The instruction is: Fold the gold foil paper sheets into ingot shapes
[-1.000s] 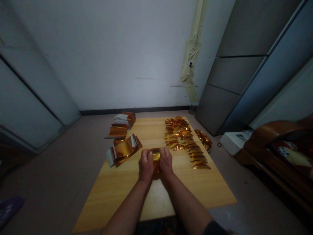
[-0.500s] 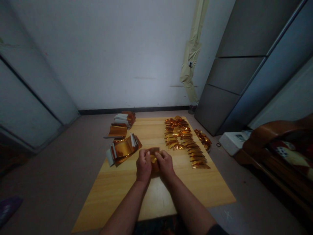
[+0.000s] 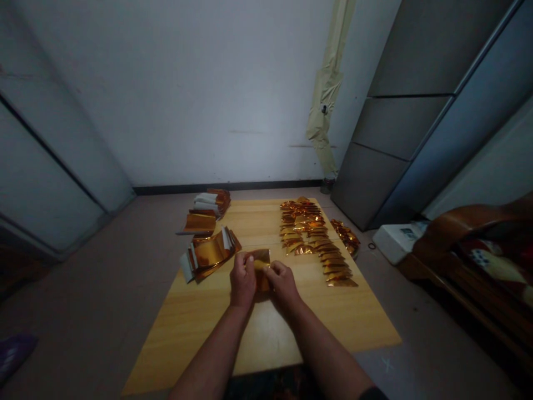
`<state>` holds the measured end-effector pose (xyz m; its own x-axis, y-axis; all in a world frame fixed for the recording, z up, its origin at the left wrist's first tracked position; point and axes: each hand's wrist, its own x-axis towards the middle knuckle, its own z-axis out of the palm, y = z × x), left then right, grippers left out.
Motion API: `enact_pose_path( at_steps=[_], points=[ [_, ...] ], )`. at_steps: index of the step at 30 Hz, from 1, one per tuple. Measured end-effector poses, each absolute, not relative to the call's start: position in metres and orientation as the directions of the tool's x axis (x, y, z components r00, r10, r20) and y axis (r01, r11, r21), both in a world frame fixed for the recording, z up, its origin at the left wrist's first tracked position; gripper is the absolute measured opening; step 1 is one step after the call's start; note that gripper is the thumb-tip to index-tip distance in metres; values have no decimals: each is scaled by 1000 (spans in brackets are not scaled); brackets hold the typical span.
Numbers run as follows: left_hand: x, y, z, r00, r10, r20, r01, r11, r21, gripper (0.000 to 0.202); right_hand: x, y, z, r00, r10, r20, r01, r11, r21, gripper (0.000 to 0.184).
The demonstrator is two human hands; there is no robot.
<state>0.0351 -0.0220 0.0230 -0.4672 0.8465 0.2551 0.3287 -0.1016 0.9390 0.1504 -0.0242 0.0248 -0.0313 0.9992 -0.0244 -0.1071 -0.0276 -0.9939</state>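
A sheet of gold foil paper [image 3: 262, 282] is held between my two hands over the middle of the wooden table. My left hand [image 3: 242, 280] is closed on its left side, thumb lying on top. My right hand [image 3: 283, 282] pinches the right side near the sheet's middle. Part of the paper is covered by my fingers. Just left of my hands lies a loose stack of gold foil sheets [image 3: 209, 253], some showing pale backs. To the right, folded gold foil pieces [image 3: 333, 261] stand in overlapping rows.
More foil sheets [image 3: 200, 222] and a pile with white backs [image 3: 206, 200] lie at the table's back left. Beyond the right edge is a heap of folded foil [image 3: 346, 236]. A grey refrigerator [image 3: 375, 172], a white box [image 3: 393, 241] and a wooden seat [image 3: 441, 266] stand right.
My right hand has shifted slightly down along the foil paper, and its fingers have drawn together more. More of the sheet's upper part shows. The stacks and rows look the same.
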Motion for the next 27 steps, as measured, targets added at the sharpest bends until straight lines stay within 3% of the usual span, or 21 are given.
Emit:
enact_pose_path(
  at_steps=[7, 23, 27],
  points=[
    [29, -19, 22, -491, 838, 237, 297, -95, 950, 22, 151, -32, 19, -214, 958, -190, -273, -245, -930, 30],
    [27, -18, 23, -507, 831, 228, 354, -41, 934, 24, 164, -41, 14, -396, 908, -139, -397, -306, -865, 44],
    [28, -19, 21, -502, 835, 223, 354, -36, 934, 26, 170, -39, 15, -403, 902, -155, -357, -311, -881, 48]
  ],
)
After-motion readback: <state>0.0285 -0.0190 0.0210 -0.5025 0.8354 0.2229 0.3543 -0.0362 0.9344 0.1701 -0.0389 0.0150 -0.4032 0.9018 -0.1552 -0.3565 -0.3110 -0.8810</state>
